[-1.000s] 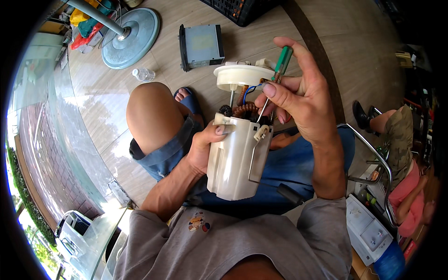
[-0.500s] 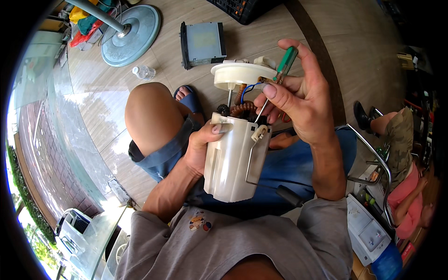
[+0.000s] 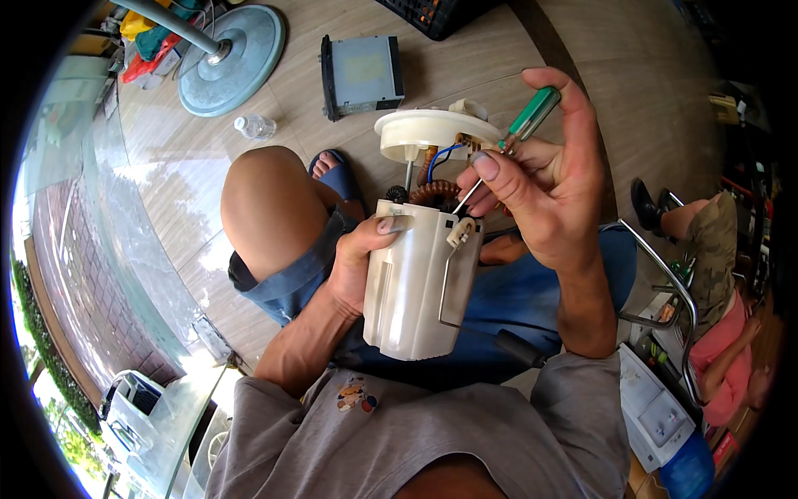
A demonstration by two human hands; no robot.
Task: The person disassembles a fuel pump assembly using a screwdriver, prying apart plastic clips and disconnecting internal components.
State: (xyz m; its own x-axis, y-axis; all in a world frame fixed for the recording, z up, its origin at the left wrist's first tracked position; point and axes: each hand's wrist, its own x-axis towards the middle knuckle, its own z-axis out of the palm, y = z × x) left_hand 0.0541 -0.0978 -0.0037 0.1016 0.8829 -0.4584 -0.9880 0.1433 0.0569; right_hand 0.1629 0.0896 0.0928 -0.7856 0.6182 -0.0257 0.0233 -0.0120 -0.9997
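Observation:
A cream plastic fuel pump module (image 3: 420, 283) stands roughly upright above my lap. My left hand (image 3: 363, 254) grips its left side, the thumb lying across the upper wall. In my right hand (image 3: 544, 179) is a screwdriver (image 3: 533, 114) with a green handle; its shaft slants down to the rim of the module's body, and the tip is hard to make out there. Above the body sits a round cream cap (image 3: 420, 137), joined by a metal rod, a brown corrugated hose (image 3: 435, 193) and blue wires (image 3: 445, 155). A float (image 3: 520, 348) hangs from a bent wire arm at the lower right.
On the tiled floor ahead lie a grey metal box with a black front (image 3: 363, 76) and a clear bottle (image 3: 255, 127). A round stand base (image 3: 231, 62) is at the far left, a black crate (image 3: 436, 15) at the top. Another person (image 3: 723, 349) sits at the right near a metal-framed chair (image 3: 686, 312).
My right hand has shifted slightly to the right, and the screwdriver leans further over to that side. My left hand and the fuel pump module stay almost in place.

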